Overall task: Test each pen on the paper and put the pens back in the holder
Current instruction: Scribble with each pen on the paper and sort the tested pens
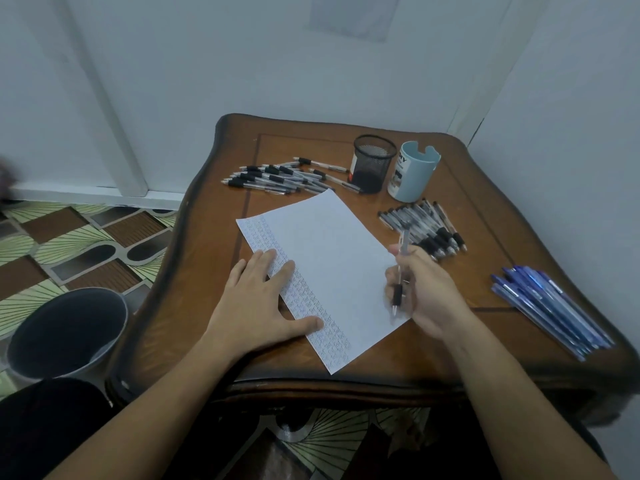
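A person's left hand (263, 299) lies flat, grip wide, fingers spread on the paper (339, 251) at its 8 o'clock edge. The right hand (431, 292) curls its grip round a pen (400, 268), tip down at 4 o'clock. The mesh holder (373, 164) stands at 12 o'clock on the counter (485, 344).

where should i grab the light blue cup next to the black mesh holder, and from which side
Probably grip round the wall of the light blue cup, coming from its right. It stands upright; the black mesh holder stands close on its left and black pens lie in front.
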